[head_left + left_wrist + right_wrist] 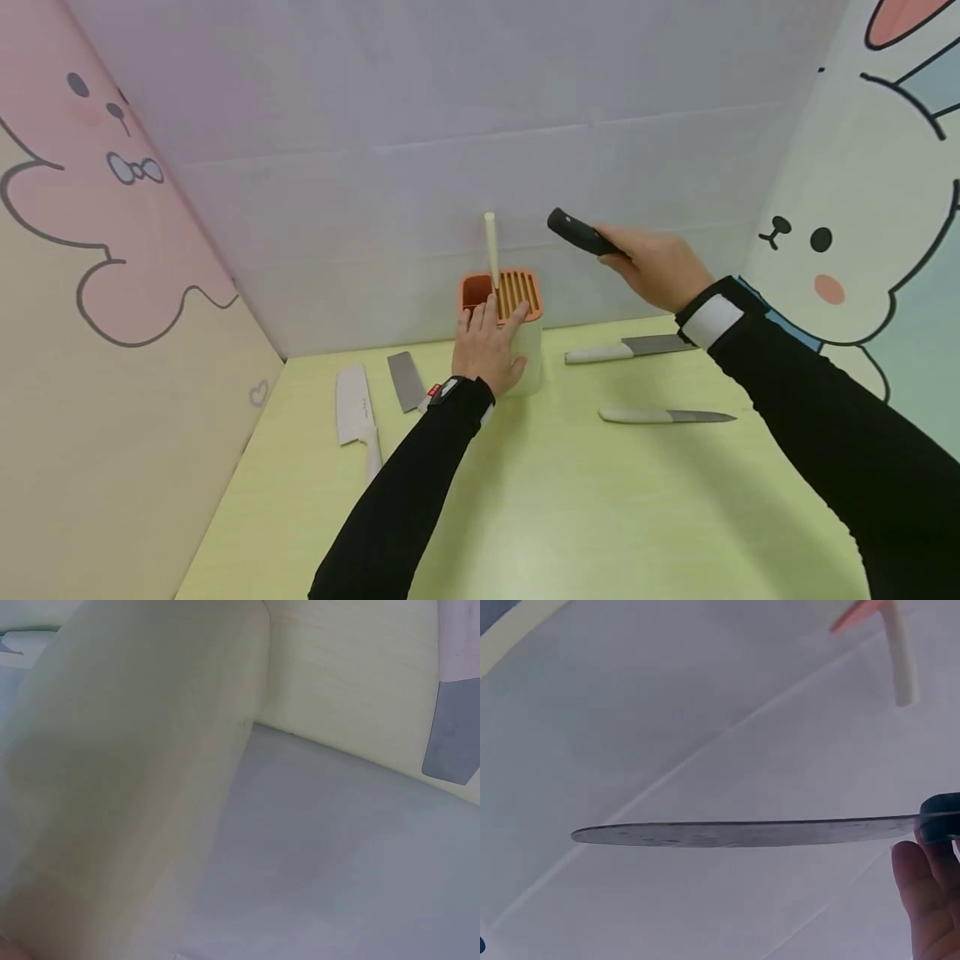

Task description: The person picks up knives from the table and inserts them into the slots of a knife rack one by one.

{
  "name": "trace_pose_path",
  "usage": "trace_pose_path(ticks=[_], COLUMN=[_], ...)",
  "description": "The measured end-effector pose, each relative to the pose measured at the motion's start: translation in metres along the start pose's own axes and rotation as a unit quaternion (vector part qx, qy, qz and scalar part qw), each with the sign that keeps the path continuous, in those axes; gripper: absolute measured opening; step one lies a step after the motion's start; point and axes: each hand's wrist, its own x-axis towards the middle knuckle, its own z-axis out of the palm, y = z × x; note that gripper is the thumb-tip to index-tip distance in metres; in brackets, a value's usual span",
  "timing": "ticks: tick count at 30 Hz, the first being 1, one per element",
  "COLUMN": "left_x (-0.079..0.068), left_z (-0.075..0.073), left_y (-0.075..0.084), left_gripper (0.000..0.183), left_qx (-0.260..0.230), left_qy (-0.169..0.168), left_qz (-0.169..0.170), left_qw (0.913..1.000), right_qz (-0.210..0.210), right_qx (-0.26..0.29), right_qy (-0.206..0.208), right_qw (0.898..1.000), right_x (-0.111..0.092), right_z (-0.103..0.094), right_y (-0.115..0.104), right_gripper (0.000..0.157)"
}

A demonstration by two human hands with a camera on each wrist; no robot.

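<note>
Black-handled knife (pixel 579 232) in the air, to the right of the holder (pixel 531 367)

Nearest on the table (pixel 562 508), the cleaver (pixel 354 404) lies left of the holder and the small knife (pixel 666 416) lies right of it. Then comes the left hand (pixel 487 354): it grasps no knife, and its fingers lie rather straight on the holder's front and top rim. Beside it, left of the holder, is a narrower chopper (pixel 407 381). Right of the holder, a larger knife (pixel 632 347) lies farther than the small one. Above this, the right hand (pixel 652 267) grips the black-handled knife, apart from the holder. One white handle (pixel 492 250) stands up from the holder; behind is the wall (pixel 375 217).

To do this step well, I would press the holder gently, with fingers lower, away from the slots (pixel 520 292). The right grip should be firm, the blade (pixel 742 834) turned away from the left hand.

The head view hides this blade; the right wrist view shows it long and bare. The left wrist view shows mainly a pale, blurred surface, probably the holder's side.
</note>
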Motion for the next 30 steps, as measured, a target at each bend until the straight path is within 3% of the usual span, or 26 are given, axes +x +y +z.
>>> trace_pose_path(ticks=[4, 11, 18, 22, 30], left_x=[0.000, 0.001, 0.002, 0.002, 0.001], left_z=[0.001, 0.002, 0.003, 0.004, 0.002], left_y=[0.001, 0.001, 0.001, 0.001, 0.002], left_gripper=[0.087, 0.089, 0.090, 0.090, 0.090], left_qx=[0.004, 0.015, 0.006, 0.008, 0.015], left_qy=[-0.016, -0.009, -0.008, -0.009, -0.011], left_qz=[-0.001, 0.000, 0.000, -0.002, -0.001], left_qw=[0.9999, 0.9999, 1.0000, 0.9999, 0.9998], right_qz=[0.000, 0.010, 0.054, 0.107, 0.194], right_qx=[0.022, 0.065, 0.114, 0.156, 0.230], right_qy=[0.041, 0.070, 0.089, 0.107, 0.173], right_qw=[0.999, 0.995, 0.988, 0.976, 0.938], right_x=[0.020, 0.045, 0.058, 0.064, 0.086], right_z=[-0.003, -0.002, 0.000, 0.001, 0.002], right_y=[-0.009, -0.021, -0.028, -0.028, -0.039], right_gripper=[0.043, 0.043, 0.041, 0.038, 0.035])
